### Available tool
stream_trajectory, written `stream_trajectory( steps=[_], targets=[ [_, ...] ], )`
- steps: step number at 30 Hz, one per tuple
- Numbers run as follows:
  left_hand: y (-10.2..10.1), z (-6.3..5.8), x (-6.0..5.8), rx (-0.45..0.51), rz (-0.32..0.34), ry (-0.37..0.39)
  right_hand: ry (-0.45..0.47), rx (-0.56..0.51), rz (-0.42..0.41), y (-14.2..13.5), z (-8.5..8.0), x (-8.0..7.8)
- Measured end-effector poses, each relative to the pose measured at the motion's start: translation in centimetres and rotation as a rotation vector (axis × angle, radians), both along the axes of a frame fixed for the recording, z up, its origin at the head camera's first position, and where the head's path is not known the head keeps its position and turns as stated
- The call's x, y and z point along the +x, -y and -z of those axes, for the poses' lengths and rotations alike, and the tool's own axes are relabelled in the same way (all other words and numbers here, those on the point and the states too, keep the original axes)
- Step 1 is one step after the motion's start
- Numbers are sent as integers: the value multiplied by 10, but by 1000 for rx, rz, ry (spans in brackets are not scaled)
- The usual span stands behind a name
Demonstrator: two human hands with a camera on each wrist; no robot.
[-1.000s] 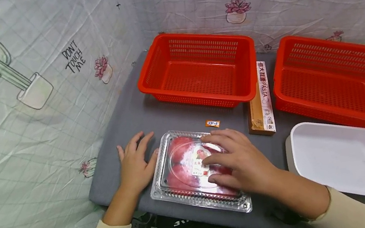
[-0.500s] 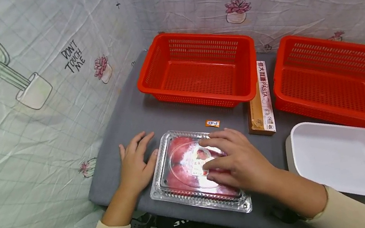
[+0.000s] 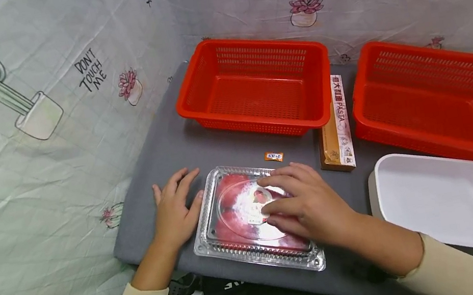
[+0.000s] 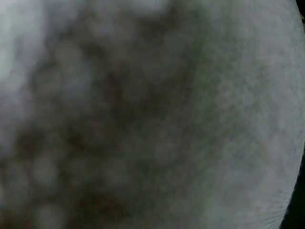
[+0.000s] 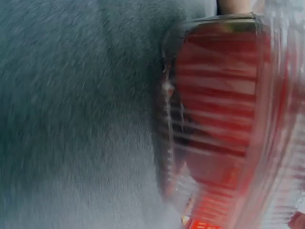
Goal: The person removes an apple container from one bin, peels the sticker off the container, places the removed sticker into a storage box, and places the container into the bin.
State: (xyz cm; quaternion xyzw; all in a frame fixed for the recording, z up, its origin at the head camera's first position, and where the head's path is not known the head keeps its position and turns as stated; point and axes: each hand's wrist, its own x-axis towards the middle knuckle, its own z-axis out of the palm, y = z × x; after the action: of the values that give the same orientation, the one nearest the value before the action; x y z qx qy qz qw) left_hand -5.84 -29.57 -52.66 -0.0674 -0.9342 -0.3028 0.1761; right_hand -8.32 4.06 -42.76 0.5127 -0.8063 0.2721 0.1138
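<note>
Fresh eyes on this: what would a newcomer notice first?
Probably the left red basket and the right red basket, bright towards the back of the grey table. Next, the clear plastic box, red inside, near the front edge, with the right hand over it and left hand beside it.

Box [image 3: 343, 130] between baskets [image 3: 256, 125]; clamshell [image 3: 235, 220] before sachet [image 3: 273, 156], left of tub [image 3: 445, 207].

A clear, closed plastic box [image 3: 247, 218] of red fruit [image 3: 230, 223] lies flat near the edge of the grey table [image 3: 227, 146].
</note>
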Motion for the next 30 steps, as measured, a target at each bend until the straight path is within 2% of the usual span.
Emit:
stream_trajectory(
  steps=[7,15,22,30],
  targets=[
    [5,-3,2,0,-18,0,-61,16,-70,8,-5,-8],
    [3,-3,1,-23,-10,20,-68,53,-71,11,-5,-2],
    [1,-3,1,-23,-11,20,-55,5,-89,11,-6,-1],
    [-1,-1,0,-30,-8,21,-85,-81,-78,12,-4,-2]
  ],
)
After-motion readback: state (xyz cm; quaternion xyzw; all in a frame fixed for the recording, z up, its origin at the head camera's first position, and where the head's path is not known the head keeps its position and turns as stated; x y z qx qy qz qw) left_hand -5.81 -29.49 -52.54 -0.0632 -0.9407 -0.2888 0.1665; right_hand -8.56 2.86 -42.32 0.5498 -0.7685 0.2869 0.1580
